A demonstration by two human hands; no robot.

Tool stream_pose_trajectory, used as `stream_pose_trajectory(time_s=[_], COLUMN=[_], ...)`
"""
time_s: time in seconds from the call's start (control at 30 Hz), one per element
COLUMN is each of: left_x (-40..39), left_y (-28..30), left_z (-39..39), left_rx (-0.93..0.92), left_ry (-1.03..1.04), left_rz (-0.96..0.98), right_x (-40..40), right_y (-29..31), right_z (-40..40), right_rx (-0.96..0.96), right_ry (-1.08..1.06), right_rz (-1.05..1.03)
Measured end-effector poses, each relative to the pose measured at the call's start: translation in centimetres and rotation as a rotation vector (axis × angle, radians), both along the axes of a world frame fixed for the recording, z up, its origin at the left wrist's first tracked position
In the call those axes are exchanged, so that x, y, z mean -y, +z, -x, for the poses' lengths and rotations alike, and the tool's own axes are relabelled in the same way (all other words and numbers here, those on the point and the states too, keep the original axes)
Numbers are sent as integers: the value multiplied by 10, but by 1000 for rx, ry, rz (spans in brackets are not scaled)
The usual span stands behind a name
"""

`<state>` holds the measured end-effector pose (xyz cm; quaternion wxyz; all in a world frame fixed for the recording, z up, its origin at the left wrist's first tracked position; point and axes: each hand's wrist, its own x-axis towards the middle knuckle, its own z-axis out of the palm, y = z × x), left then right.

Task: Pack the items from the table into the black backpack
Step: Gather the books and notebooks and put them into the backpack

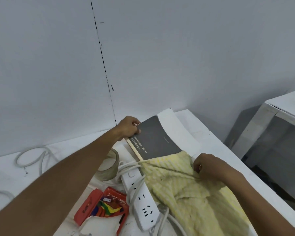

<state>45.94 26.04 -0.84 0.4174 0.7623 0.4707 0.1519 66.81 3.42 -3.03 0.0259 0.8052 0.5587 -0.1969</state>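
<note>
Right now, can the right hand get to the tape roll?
Probably not easily. The right hand is pinching the yellow cloth, and the tape roll sits across the power strip, partly under the left arm. The left hand is closer but holds the book.

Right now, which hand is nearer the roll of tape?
Left. The left hand grips the far corner of the book, just beyond the roll of tape; the right hand pinches the yellow cloth, farther off.

The near part of the white table (211, 138) is crowded: a white power strip with its coiled cable (141, 198), a red box of colour pencils (107, 205) and a roll of clear tape (109, 166) are packed closely together. Free surface is seen only at the far left (beside a loose grey cable (31, 157)).
</note>
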Motion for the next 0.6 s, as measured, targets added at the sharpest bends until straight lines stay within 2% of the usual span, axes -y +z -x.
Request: stream_pose_trajectory(time_s=[0.17, 0.23, 0.3, 0.37, 0.4, 0.5, 0.53, 0.6], left_x=[3, 6, 9, 14, 18, 29, 32, 38], left_y=[56, 80, 102, 123, 133, 159, 165, 167], left_z=[7, 14, 24, 36, 42, 63, 70, 83], left_rx=[109, 136, 162, 189, 207, 318, 347, 392], left_ry=[-67, -78, -81, -84, -90, -99, -104, -105], left_rz=[-293, -402, -482, -529, -532, -449, -416, -328], right_x=[-4, -11, -22, -34, -38, -48, -50, -51], right_y=[5, 11, 20, 32, 37, 44, 46, 50], right_z=[0, -1, -2, -3, -2, 8, 17, 35], right_rx=[-66, -228, -386, -630, -813, -1471, -1622, -1807], right_ry=[-13, -151, -366, -543, -591, -569, -514, -381], right_rz=[-81, -323, -681, -941, -980, -834, -769, -715])
